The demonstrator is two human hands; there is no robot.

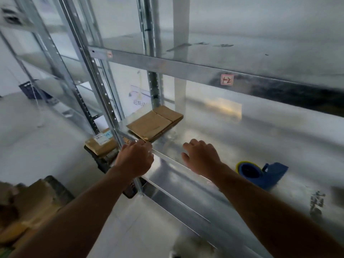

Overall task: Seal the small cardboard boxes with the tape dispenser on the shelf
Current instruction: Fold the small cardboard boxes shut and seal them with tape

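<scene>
The small cardboard boxes (155, 123) lay folded flat in a pile on the metal shelf (232, 138), near its left end. The blue tape dispenser (262, 174) sat on the same shelf, further right, with a yellow roll in it.

The left hand (135, 159) was at the front edge of the shelf, right by the near corner of the pile. Its fingers were curled. It may have been pinching that corner, but the picture was too blurry there to tell. The right hand (201, 157) hovered over the shelf between the pile and the tape dispenser. Its fingers were loosely bent and it held nothing.

The boxes looked thin and light. Cardboard like this is a bit stiff, but it bends, and a corner can crumple if it is squeezed hard. The shelf was shiny metal, so the pile would likely slide if it was pushed. A good way to take one box would be by its near edge, with the thumb on top and the fingers below.

The tape dispenser looked like hard plastic, and heavier than a box. The blue handle part on its right side seemed the best place to hold it, away from the roll, because the tape is sticky.

Another brown parcel (101, 144) with a white label lay lower down, left of the shelf.
</scene>
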